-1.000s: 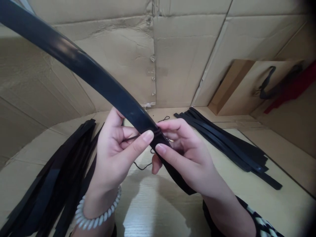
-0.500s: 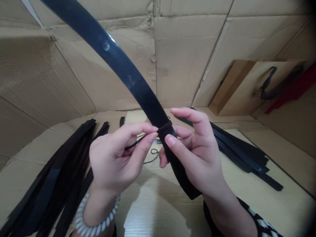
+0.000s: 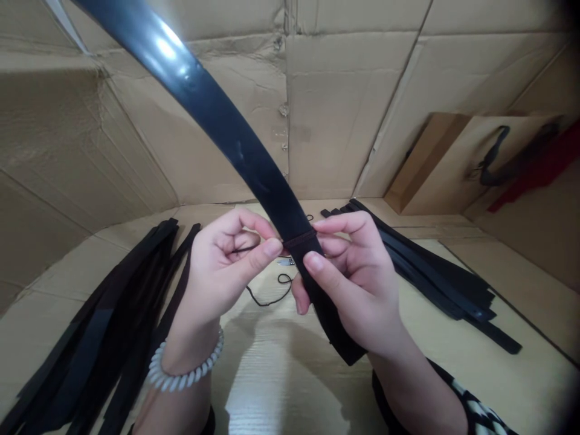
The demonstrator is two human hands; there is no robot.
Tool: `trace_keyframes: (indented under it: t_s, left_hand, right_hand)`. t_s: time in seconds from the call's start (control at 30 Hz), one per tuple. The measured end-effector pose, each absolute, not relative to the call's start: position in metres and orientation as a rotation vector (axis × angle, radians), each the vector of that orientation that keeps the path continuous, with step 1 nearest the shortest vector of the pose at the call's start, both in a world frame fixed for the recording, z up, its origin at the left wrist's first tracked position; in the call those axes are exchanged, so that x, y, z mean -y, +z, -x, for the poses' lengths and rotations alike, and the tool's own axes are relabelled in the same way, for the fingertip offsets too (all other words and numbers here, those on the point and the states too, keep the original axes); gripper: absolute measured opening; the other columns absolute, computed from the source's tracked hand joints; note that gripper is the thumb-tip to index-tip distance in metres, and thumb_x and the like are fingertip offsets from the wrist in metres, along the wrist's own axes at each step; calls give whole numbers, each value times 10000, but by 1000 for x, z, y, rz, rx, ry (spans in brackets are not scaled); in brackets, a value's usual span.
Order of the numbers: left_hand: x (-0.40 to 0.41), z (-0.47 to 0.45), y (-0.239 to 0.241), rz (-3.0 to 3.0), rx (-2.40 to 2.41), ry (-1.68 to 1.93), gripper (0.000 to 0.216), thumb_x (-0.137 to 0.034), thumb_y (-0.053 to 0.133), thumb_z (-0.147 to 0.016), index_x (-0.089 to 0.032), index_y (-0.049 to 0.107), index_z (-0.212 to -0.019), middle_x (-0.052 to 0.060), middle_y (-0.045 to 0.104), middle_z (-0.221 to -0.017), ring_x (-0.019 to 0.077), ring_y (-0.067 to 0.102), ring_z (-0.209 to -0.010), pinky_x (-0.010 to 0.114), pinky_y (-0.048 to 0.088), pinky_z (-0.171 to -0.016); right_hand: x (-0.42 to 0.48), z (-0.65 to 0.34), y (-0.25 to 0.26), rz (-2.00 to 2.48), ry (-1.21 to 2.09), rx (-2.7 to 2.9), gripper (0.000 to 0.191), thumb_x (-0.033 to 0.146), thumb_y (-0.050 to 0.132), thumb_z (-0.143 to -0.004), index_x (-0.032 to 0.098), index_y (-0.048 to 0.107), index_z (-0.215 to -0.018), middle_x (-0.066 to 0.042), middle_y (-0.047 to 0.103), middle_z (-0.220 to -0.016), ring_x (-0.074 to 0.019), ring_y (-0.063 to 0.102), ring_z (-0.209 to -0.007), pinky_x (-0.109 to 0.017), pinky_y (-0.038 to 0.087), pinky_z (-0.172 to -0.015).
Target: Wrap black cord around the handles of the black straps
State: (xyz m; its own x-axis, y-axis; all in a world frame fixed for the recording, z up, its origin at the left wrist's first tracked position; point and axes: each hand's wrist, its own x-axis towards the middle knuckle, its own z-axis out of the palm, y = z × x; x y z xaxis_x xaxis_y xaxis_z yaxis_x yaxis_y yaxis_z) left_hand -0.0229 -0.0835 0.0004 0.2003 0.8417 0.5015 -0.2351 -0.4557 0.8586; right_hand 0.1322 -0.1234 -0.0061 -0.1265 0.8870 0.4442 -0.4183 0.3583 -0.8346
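A long, glossy black strap [image 3: 244,145] rises from my right hand toward the upper left of the head view. Near its lower end, a thin dark cord [image 3: 301,238] wraps across it. My right hand [image 3: 353,272] is closed on the strap just below the wrap, thumb on the front and fingers behind, with the index fingertip beside the wrap's right edge. At the left edge of the strap, my left hand [image 3: 231,260] pinches the cord between thumb and index finger. A loose looped length of cord hangs below, between my hands.
A pile of black straps [image 3: 90,326] lies on the table [image 3: 272,374] at the left. Another bundle of black straps [image 3: 430,272] is at the right. Cardboard panels [image 3: 335,109] wall the back and sides. A brown paper bag [image 3: 426,160] with a dark handle leans at the right.
The cord has been drawn flat against the strap. My left hand has turned slightly, its wrist moving right. My right index finger has lowered to the wrap's edge.
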Motion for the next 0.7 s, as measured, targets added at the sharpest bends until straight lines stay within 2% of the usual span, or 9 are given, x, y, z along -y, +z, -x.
trace_keyframes:
  t_s: [0.1, 0.2, 0.27, 0.33, 0.47, 0.53, 0.6, 0.7]
  left_hand:
    - [78, 25, -2, -1464, -510, 1366, 273, -299, 813, -751, -248, 633, -949, -111, 340, -451, 31, 241, -375, 137, 232, -371]
    - [76, 31, -5, -1480, -490, 1293, 455, -323, 813, -742, -257, 653, -1163, -103, 360, -463, 42, 306, -373, 140, 279, -360]
    - [76, 38, -8, -1520, -508, 1299, 383, -285, 794, -760, -228, 703, -1128, -79, 421, -487, 54, 399, -406, 156, 387, -405]
    - [76, 44, -10, -1589, -498, 1328, 255, -242, 795, -756, -210, 752, -1006, -46, 515, -529, 71, 481, -446, 183, 463, -455]
    - [79, 47, -11, -1691, -387, 1409, 210, -263, 793, -762, -253, 768, -969, 33, 702, -786, 100, 574, -491, 209, 479, -431]
    - [81, 45, -9, -1703, -331, 1392, 229, -275, 755, -804, -281, 751, -1032, 42, 717, -839, 110, 597, -497, 214, 485, -420]
    - [83, 41, -7, -1701, -313, 1350, 182, -272, 716, -843, -271, 737, -1024, 33, 698, -769, 128, 621, -514, 222, 507, -434]
    - [86, 37, -4, -1662, -401, 1380, 165, -253, 735, -834, -261, 715, -998, -11, 608, -642, 104, 574, -493, 192, 477, -430]
  right_hand:
    - [123, -133, -9, 424, 1298, 1249, 161, 204, 606, -923, 255, 468, -989, 36, 695, -889, -60, 647, -493, -180, 517, -448]
    - [120, -136, -11, 383, 1394, 1279, 160, 216, 601, -927, 245, 463, -1003, 29, 692, -876, -71, 662, -502, -179, 520, -449]
    - [118, -137, -12, 383, 1439, 1301, 164, 229, 601, -927, 239, 460, -1012, 24, 690, -886, -79, 685, -531, -179, 535, -477]
    - [116, -137, -12, 381, 1483, 1322, 170, 240, 601, -928, 236, 457, -1019, 16, 690, -921, -85, 704, -566, -182, 553, -511]
    - [119, -139, -11, 319, 1623, 1346, 173, 264, 587, -937, 248, 451, -1044, 12, 678, -970, -82, 707, -599, -183, 558, -524]
    - [122, -140, -10, 334, 1635, 1385, 161, 277, 566, -950, 263, 459, -1069, 17, 668, -971, -52, 657, -544, -158, 515, -468]
    - [125, -142, -10, 447, 1492, 1467, 169, 276, 530, -967, 286, 481, -1128, 15, 667, -964, -32, 589, -513, -139, 457, -421]
    - [127, -142, -11, 681, 1070, 1656, 285, 262, 560, -950, 293, 510, -1229, -16, 677, -1005, -90, 623, -700, -193, 498, -538]
